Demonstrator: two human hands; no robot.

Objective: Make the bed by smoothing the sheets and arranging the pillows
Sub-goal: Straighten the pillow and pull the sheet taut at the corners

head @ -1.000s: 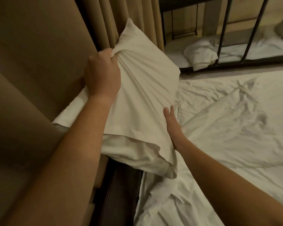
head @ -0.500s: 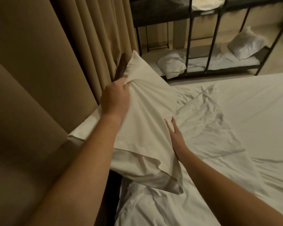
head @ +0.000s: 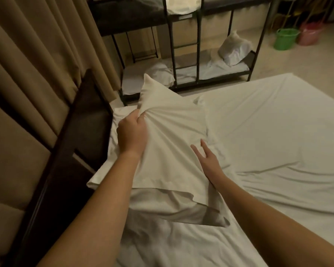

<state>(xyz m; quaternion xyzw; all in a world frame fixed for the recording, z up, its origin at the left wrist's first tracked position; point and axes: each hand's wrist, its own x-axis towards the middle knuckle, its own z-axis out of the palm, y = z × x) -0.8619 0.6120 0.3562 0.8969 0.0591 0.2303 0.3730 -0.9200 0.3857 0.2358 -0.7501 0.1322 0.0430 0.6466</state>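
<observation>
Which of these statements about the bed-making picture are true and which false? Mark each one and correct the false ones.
1. The left hand grips a bunch of the white pillow. True.
2. The right hand is clenched in a fist. False: its fingers are spread open by the pillow's edge.
3. A green bucket stands on the floor. True.
4. The bed sheet is dark blue. False: it is white.

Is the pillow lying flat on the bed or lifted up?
Partly lifted. The left hand bunches the pillow near its top corner, tilting it up; its lower edge rests on the sheet.
</observation>
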